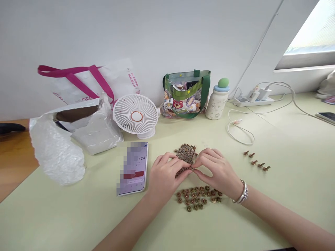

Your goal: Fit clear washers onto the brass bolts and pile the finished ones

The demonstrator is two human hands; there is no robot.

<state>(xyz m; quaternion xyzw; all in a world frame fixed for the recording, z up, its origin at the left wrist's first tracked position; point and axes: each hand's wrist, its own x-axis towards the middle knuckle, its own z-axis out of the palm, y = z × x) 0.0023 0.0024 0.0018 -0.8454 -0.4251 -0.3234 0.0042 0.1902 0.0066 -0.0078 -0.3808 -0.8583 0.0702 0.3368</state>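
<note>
A clump of small bronze-coloured studs point(185, 153) sits on the pale green desk point(78, 216), joined together in a rough mesh. My left hand point(166, 177) and my right hand point(216, 170) meet at its lower edge, and their fingertips pinch the stud-covered strip there. Below my hands lie several loose studs point(196, 198), standing close together in a group. Several more studs point(256, 160) lie on their sides in a loose double line to the right. Silver bangles point(242, 192) circle my right wrist.
A smartphone point(133, 169) with a blurred screen lies left of my hands. Behind stand a white clip fan point(135, 114), a bubble-wrap mailer point(56, 150), a clear cartoon tote point(185, 96) and a bottle point(217, 101). A power strip point(252, 101) and white cables point(240, 127) lie back right.
</note>
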